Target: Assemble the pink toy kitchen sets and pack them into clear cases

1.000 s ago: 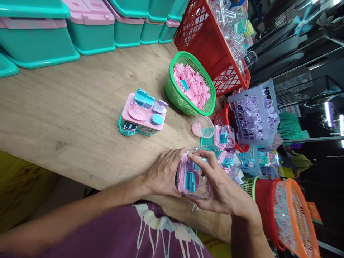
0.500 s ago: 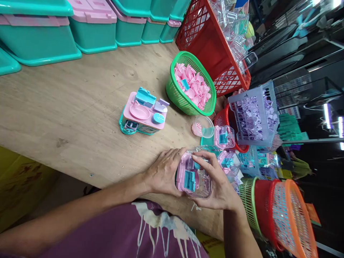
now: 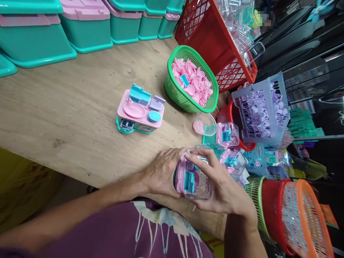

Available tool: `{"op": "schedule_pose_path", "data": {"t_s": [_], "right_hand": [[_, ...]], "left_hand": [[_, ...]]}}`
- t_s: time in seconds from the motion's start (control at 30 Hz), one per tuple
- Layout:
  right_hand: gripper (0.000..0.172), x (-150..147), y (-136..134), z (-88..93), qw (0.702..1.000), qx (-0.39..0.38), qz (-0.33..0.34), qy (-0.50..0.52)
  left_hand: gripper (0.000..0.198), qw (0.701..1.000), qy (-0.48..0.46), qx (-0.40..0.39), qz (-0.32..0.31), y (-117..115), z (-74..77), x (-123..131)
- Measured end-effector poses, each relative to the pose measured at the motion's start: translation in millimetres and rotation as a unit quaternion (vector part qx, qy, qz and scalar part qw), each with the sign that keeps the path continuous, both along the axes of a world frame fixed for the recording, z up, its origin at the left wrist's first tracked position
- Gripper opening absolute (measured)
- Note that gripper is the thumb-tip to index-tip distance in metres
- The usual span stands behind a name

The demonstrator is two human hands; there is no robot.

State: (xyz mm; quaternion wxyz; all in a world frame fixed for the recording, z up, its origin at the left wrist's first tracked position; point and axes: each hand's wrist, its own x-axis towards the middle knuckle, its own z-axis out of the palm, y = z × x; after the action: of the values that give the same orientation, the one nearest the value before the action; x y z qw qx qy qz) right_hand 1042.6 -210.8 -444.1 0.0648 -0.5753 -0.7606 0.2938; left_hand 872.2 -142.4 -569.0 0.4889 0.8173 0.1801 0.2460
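Observation:
Between my hands, close to my body, is a toy kitchen set (image 3: 181, 175) with a pink top and small blue pieces, lying on its side. My left hand (image 3: 162, 175) wraps round its base end. My right hand (image 3: 221, 182) grips the clear plastic cover (image 3: 200, 193) over the top, thumb and fingers on opposite sides. Most of the base is hidden behind my left hand. A second toy kitchen (image 3: 141, 111) stands uncovered on the table, with a pink sink, a blue round piece and a lilac piece on top.
Beyond stands a green basket (image 3: 174, 95) of pink pieces, beside a clear cup (image 3: 211, 123). A red crate (image 3: 206, 43) holds clear covers; a translucent crate (image 3: 264, 138) holds lilac pieces. Teal boxes (image 3: 88, 34) line the wooden table's (image 3: 80, 104) far side. Stacked baskets (image 3: 271, 204) stand right.
The view has shifted slightly, moving the uncovered toy kitchen a little left. My right fingers have slid a little further over the clear cover towards the pink top. Both hands keep their hold.

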Motion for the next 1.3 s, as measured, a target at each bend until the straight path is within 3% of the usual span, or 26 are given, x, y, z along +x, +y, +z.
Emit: {"op": "schedule_pose_path", "data": {"t_s": [0.27,0.57,0.73,0.93,1.13,1.3], "right_hand": [[0.098,-8,11,9.6,1.000,-0.017,0.009,-0.005],[0.104,2,-23,-25.2,0.992,0.044,-0.094,0.077],[0.102,3,-33,-37.0,0.986,0.070,-0.117,0.097],[0.102,-2,-26,-18.2,0.994,0.024,-0.102,0.032],[0.098,-10,-5,4.9,0.999,-0.009,-0.042,-0.012],[0.099,-7,7,9.3,1.000,-0.020,-0.007,-0.016]], "left_hand": [[0.101,1.000,-0.018,-0.020,-0.007,0,1.1,-1],[0.107,1.000,-0.010,-0.008,0.005,-1,1.5,0],[0.110,1.000,0.000,-0.012,-0.008,0,1.8,-1],[0.111,1.000,0.000,-0.011,-0.010,1,1.4,-1],[0.104,0.999,-0.019,-0.025,-0.015,0,-0.2,0],[0.102,1.000,-0.014,-0.015,-0.008,0,-1.1,0]]}}
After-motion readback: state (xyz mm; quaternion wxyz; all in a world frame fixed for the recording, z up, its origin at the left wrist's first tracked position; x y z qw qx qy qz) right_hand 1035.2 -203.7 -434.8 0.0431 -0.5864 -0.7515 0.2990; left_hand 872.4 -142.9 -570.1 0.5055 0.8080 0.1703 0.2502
